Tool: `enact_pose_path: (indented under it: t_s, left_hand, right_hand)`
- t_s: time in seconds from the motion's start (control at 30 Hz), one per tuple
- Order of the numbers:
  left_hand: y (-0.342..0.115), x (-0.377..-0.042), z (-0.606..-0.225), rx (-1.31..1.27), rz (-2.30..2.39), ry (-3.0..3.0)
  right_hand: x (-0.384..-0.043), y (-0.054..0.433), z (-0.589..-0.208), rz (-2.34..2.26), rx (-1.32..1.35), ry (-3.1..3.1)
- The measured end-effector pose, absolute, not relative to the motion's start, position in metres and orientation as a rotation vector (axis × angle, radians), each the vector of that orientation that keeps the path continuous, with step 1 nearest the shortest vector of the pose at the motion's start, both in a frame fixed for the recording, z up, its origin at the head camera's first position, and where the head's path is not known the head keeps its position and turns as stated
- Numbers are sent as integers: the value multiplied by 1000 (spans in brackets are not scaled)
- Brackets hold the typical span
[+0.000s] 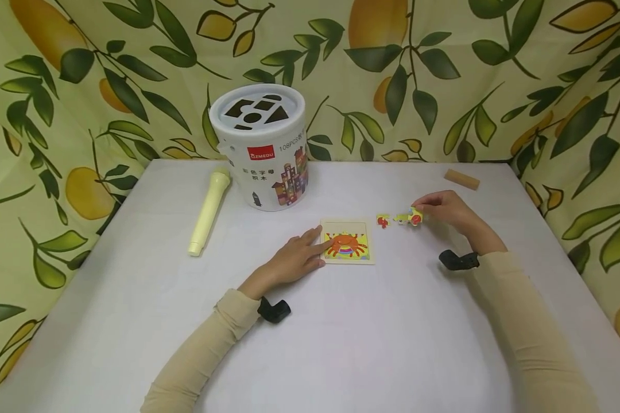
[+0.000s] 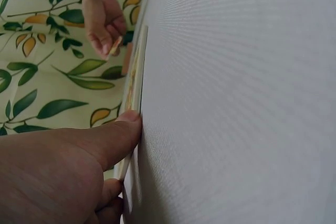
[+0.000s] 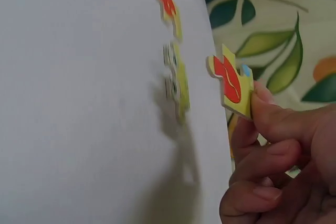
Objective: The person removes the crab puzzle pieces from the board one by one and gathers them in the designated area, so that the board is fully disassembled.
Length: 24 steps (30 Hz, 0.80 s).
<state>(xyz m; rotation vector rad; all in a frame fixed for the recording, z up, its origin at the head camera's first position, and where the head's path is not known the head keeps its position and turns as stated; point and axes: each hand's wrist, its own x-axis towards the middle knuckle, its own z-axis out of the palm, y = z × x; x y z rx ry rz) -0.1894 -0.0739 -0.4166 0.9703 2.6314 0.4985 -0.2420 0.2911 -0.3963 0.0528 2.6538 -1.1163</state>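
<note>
A square wooden crab puzzle board [image 1: 341, 225] lies flat on the table, its lower part filled with orange crab pieces. My left hand [image 1: 297, 257] rests at its left side with fingers extended, one fingertip on the crab; in the left wrist view the thumb [image 2: 123, 132] presses along the board's edge. My right hand [image 1: 446, 211] pinches a yellow jigsaw piece [image 3: 231, 85] with a red claw between thumb and finger, raised above the table. Below it lie a jigsaw piece with eyes [image 3: 177, 80] and another red claw piece [image 3: 169, 9].
A white lidded block bucket [image 1: 260, 155] with shaped holes stands at the back. Left of it lies a pale yellow stick with a rounded end [image 1: 209, 212]. A brown wooden block [image 1: 462, 179] is at the back right. Leaf-patterned cloth [image 1: 315, 51] borders the table.
</note>
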Motion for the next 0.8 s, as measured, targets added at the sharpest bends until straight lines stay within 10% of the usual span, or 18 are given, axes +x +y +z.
enact_pose_path:
  t_s: [0.8]
  left_hand:
    - [-74, -189, -417, 985, 537, 2630]
  right_hand:
    - [-239, 298, -415, -988, 150, 2866]
